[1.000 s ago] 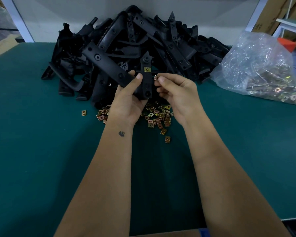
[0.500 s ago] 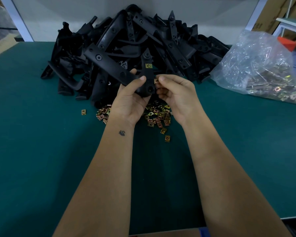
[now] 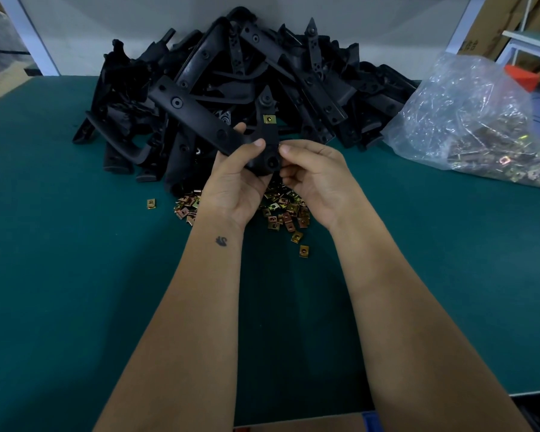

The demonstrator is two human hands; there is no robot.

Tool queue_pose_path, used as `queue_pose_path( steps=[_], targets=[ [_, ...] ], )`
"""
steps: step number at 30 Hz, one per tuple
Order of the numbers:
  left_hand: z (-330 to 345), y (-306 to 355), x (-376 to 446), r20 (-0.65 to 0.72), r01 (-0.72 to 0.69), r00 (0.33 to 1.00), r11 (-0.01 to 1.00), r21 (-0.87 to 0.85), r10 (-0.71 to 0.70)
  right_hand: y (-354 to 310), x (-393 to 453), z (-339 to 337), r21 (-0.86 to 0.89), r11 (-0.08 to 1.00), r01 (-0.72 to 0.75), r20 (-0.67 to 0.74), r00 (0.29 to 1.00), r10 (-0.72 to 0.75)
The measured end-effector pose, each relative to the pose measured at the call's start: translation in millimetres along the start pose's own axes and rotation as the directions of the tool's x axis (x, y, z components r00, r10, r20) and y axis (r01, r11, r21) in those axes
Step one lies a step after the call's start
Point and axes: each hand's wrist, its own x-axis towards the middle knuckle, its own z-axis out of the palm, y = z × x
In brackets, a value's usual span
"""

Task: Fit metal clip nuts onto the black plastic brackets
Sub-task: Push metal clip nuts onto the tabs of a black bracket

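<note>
Above the heap of loose clip nuts (image 3: pixel 281 210), the left hand (image 3: pixel 237 179) grips a black bracket (image 3: pixel 256 145) already carrying 1 fitted nut (image 3: pixel 269 119); the right hand (image 3: pixel 315 176) pinches another nut at its right edge, apparently ready to press on. Since 1 second ago, the bracket has tilted slightly.

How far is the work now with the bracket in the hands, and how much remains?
Done: one brass-coloured metal clip nut already sits on the upper arm of the held black plastic bracket. In hand: the left hand grips that bracket; the right hand pinches something small at its lower end, probably a second nut. Left: a big pile of black brackets, loose nuts on the green table.
</note>
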Motion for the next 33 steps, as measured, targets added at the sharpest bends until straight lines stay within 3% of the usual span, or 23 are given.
queue_pose_path(
  steps=[10,33],
  targets=[
    [-2.0,1.8,-1.8,0.074,0.008,0.997,0.995,0.1,-0.015,0.7,-0.8,-3.1,0.083,0.99,-0.112,0.066,0.992,0.107],
    [2.0,-3.9,-4.2,0.1,0.028,0.994,0.998,0.063,-0.034,8.4,4.1,-6.4,0.202,0.974,-0.107,0.1,0.991,0.088]
  ],
)
